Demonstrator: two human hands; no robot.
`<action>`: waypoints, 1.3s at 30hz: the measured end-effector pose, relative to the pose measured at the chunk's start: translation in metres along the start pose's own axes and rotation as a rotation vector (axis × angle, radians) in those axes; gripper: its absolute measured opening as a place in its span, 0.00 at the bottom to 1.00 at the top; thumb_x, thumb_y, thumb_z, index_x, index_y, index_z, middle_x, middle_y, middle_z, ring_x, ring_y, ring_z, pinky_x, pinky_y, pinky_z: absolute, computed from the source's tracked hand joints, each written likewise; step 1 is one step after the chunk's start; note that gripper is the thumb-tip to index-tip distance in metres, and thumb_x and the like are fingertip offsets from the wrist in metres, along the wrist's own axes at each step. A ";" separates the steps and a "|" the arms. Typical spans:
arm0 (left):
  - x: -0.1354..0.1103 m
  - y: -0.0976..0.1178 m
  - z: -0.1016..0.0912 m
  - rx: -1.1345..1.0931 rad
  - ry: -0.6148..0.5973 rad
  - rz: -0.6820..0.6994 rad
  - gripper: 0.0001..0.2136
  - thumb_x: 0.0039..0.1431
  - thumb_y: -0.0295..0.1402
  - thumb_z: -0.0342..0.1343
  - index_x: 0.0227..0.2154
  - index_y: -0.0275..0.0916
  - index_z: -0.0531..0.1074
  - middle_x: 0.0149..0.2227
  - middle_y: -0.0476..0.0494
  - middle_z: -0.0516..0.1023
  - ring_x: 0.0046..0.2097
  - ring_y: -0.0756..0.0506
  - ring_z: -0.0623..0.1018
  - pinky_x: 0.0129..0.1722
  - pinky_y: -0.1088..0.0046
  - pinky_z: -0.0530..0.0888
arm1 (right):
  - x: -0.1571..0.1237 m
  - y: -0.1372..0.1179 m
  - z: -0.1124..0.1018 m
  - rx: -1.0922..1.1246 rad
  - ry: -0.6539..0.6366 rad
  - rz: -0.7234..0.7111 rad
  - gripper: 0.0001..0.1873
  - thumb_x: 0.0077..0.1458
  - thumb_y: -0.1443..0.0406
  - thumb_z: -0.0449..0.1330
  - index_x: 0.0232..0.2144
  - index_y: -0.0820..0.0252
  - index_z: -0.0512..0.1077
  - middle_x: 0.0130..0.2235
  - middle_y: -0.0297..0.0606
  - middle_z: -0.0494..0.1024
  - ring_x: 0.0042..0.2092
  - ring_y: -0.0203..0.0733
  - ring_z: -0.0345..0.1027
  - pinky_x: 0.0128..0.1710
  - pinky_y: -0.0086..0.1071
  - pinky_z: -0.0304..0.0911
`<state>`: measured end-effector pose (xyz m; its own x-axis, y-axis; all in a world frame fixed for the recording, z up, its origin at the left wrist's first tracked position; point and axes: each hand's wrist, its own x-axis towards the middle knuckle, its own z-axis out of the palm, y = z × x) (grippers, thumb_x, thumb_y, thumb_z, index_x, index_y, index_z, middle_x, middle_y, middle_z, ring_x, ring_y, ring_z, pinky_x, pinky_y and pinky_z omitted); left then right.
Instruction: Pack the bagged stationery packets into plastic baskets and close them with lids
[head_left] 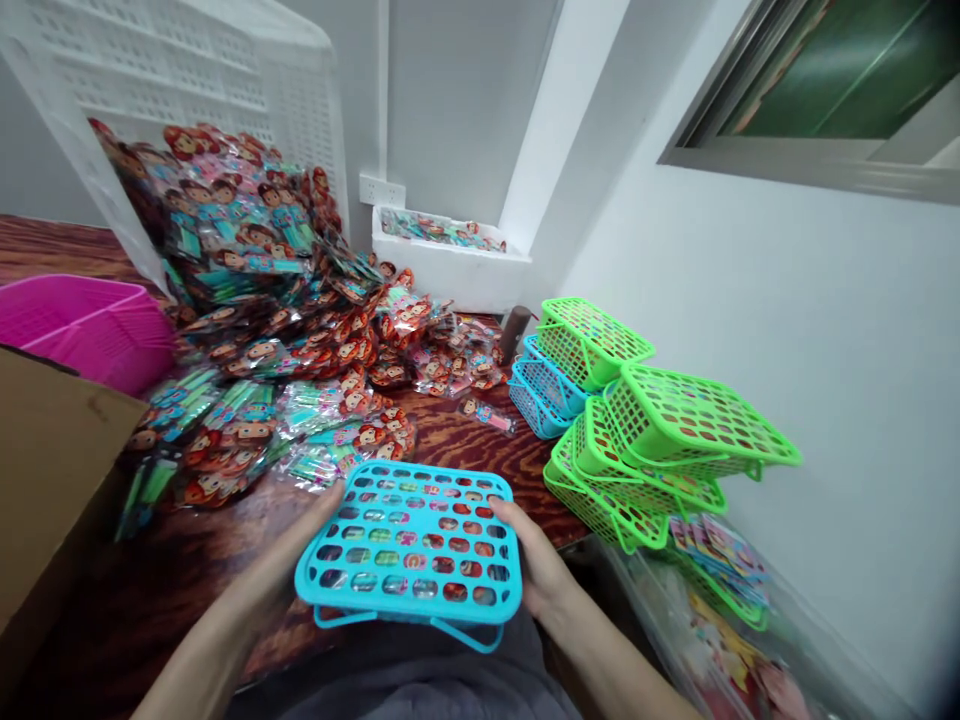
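I hold a blue perforated plastic basket (411, 545) upside down over my lap, its bottom grid facing up and colourful packets showing through the holes. My left hand (311, 520) grips its left edge and my right hand (536, 565) grips its right edge. A big heap of cartoon-printed packets (285, 330) lies on the wooden table (465, 450) just beyond the basket.
Stacked green baskets (660, 440) and a blue basket (544, 395) lie tipped over on the right by the white wall. A pink basket (90, 325) and a cardboard box (52, 470) stand at left. A white crate (187, 80) leans behind the heap. A clear bin (810, 640) with packets sits at lower right.
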<state>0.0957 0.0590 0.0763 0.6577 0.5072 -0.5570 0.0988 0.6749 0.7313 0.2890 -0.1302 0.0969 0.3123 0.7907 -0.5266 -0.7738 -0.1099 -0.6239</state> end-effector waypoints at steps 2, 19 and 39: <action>-0.004 -0.002 -0.010 -0.069 0.009 0.079 0.30 0.52 0.56 0.62 0.51 0.38 0.74 0.41 0.35 0.83 0.38 0.35 0.83 0.33 0.63 0.80 | 0.002 0.004 0.002 0.014 0.008 0.012 0.25 0.54 0.53 0.63 0.47 0.66 0.76 0.45 0.48 0.82 0.51 0.55 0.75 0.55 0.49 0.66; -0.025 0.046 0.046 0.019 0.052 0.276 0.21 0.46 0.45 0.70 0.42 0.41 0.77 0.39 0.42 0.83 0.40 0.35 0.82 0.33 0.67 0.79 | -0.064 -0.082 0.052 -0.358 0.001 -0.097 0.27 0.46 0.53 0.67 0.46 0.62 0.76 0.45 0.50 0.82 0.51 0.61 0.75 0.54 0.54 0.66; 0.019 0.009 -0.007 -0.383 0.036 0.150 0.20 0.53 0.37 0.64 0.49 0.40 0.77 0.46 0.37 0.81 0.46 0.36 0.81 0.51 0.59 0.76 | -0.051 -0.337 -0.050 -0.423 0.975 -0.895 0.19 0.62 0.61 0.48 0.24 0.65 0.70 0.35 0.53 0.79 0.31 0.39 0.67 0.32 0.41 0.54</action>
<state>0.1039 0.0781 0.0696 0.6160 0.6295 -0.4736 -0.2862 0.7390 0.6099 0.5612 -0.1638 0.3054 0.9976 -0.0271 0.0636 0.0605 -0.1049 -0.9926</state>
